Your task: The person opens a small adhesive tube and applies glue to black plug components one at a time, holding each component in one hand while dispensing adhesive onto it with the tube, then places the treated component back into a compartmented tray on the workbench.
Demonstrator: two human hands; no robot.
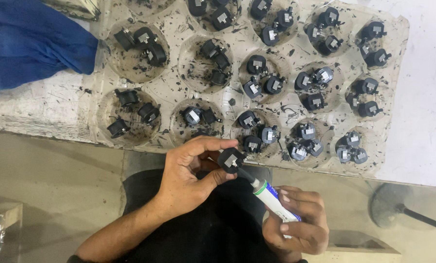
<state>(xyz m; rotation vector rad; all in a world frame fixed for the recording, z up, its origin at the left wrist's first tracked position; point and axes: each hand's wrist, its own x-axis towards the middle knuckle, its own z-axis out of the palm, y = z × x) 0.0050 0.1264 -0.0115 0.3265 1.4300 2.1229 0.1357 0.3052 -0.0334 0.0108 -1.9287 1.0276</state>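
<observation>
My left hand (191, 173) pinches a small black part with a metal insert (231, 159) between thumb and fingers, just below the tray's near edge. My right hand (296, 221) grips a white tube with a green collar (272, 196); its dark nozzle touches the underside of that part. Just beyond both hands lies a clear plastic tray (176, 97) with round wells, each holding up to three similar black parts (257, 65).
The tray rests on a stained white table (422, 112). A blue cloth (28, 41) lies at the far left of the table. Below the table edge are a concrete floor (52, 175), my dark-clothed lap, and a fan base (398, 209) at right.
</observation>
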